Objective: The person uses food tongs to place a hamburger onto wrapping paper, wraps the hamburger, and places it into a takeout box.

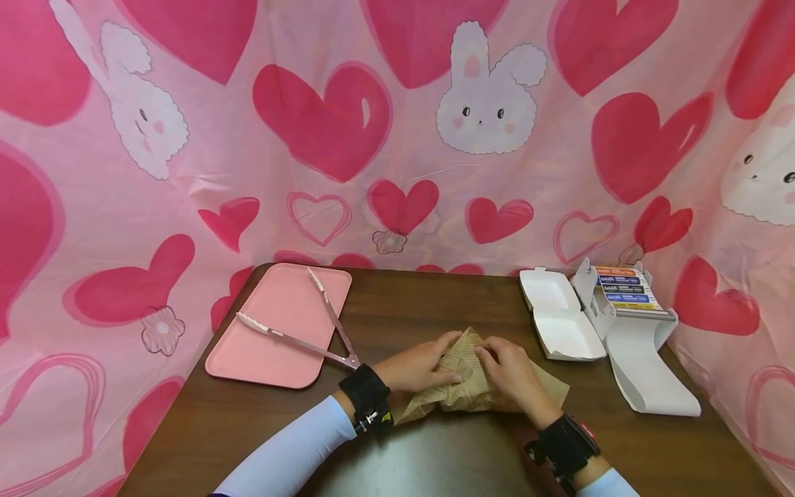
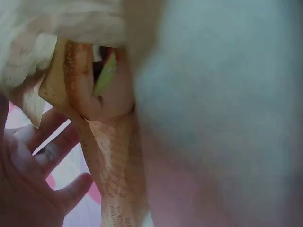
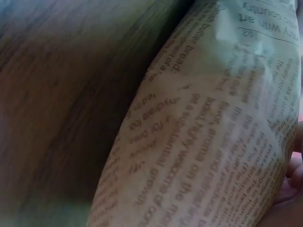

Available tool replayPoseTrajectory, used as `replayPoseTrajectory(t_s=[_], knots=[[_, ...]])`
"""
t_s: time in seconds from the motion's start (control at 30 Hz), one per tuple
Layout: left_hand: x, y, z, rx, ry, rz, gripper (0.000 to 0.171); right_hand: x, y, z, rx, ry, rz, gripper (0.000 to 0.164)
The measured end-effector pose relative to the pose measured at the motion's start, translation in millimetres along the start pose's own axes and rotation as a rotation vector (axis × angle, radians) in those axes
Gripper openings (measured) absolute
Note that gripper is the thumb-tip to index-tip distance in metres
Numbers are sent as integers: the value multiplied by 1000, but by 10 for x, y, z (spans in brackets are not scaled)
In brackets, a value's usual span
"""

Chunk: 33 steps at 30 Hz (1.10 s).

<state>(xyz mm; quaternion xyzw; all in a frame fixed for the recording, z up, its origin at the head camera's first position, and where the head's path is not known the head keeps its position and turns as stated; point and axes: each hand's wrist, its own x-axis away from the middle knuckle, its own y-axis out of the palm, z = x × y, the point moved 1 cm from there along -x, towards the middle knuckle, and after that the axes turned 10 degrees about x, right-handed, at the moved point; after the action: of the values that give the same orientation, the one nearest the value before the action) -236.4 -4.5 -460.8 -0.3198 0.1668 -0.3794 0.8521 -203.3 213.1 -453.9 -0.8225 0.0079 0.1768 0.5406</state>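
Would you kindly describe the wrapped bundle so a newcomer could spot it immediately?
On the brown table, find the left hand and right hand. Between them is the wrapped bundle: crumpled tan paper printed with text, unlike the plain white box farther right.

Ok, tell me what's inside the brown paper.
Through an opening in the brown paper, the left wrist view shows browned, bread-like food with a pale green piece and a dark patch inside. The paper hides the rest, so any other filling cannot be told.
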Motion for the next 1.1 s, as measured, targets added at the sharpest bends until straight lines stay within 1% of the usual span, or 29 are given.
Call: replayPoseTrajectory(t_s=[0.1,0.2,0.27,0.33,0.47,0.53,0.6,0.7,0.77,0.87,0.93,1.0,1.1], knots=[[-5,2,1,-18,29,3,87,-21,28,17,1,-6,7,7],[11,-3,8,-44,62,-11,87,-38,52,36,12,-4,-1,7],[26,-3,20,-88,98,-24,81,-42,68,47,21,-2,-12,7],[42,-2,40,-160,135,-50,69,-42,86,54,33,-8,-15,7],[30,2,79,-321,263,-100,47,-39,119,64,62,-27,6,7],[23,5,103,-378,309,-116,43,-41,137,72,80,-36,22,7],[18,14,116,-412,328,-122,41,-43,156,85,104,-40,39,7],[15,27,142,-426,317,-136,40,-39,171,100,121,-32,53,8],[14,36,151,-445,300,-144,42,-34,180,109,117,-14,44,9],[20,48,158,-495,268,-147,51,-25,193,118,95,12,25,14],[28,55,148,-549,251,-136,58,-27,212,133,79,21,11,20],[39,60,136,-595,232,-119,64,-30,227,142,75,12,16,23],[54,65,118,-634,216,-106,66,-42,256,157,96,-22,29,18]])
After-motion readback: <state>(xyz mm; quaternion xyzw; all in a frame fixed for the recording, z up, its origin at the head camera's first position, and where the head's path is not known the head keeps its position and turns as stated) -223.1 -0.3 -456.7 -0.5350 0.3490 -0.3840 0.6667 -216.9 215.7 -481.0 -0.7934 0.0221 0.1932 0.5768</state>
